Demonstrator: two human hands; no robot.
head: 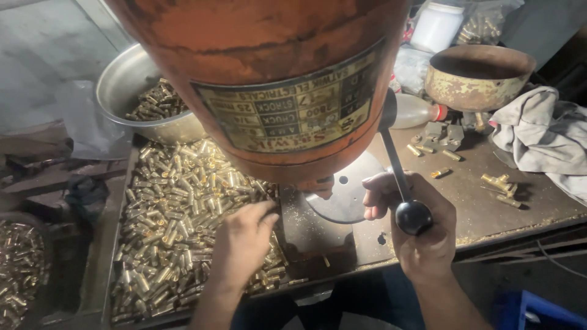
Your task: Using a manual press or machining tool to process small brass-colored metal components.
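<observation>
An orange drill-press head [269,79] fills the top of the view, with a round metal work plate [348,195] beneath it. My right hand [416,226] grips the black feed lever [397,165] just above its round knob [414,217]. My left hand [241,241] rests palm-down on a heap of small brass pieces [177,214] in a flat tray [119,208] to the left of the plate. Whether its fingers hold a piece is hidden.
A steel bowl [122,85] with more brass pieces stands behind the tray. A rusty pan [477,76], a white jar [435,25], a grey rag [544,137] and loose brass fittings [498,183] lie at the right. Another bin of brass [18,263] sits far left.
</observation>
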